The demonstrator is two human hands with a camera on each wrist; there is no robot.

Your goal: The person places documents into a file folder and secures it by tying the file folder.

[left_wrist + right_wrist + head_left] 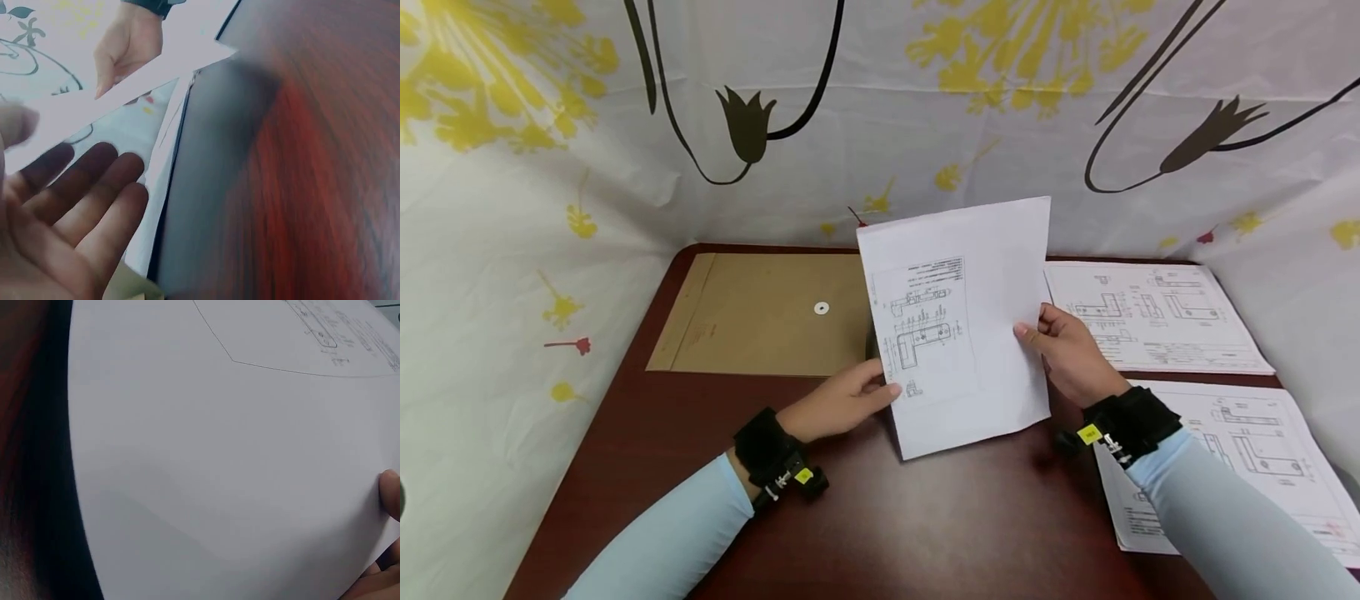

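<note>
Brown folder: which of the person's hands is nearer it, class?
Left. The left hand is by the lower right corner of the folder; the right hand is farther right, holding the lifted sheet.

Your sheet (pixel 1000 292), its lettering (pixel 942 271) too small to read, partly hides the folder (pixel 767 317); your right sleeve (pixel 1232 517) partly covers the lower drawing (pixel 1273 446); the left wrist view blurs your left thumb (pixel 19 125).

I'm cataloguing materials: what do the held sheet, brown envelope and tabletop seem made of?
Held sheet: matte white paper, thin and printed. Brown envelope: probably kraft paper, dull, with a fold line. Tabletop: wood or laminate, softly glossy, grain showing.
</note>
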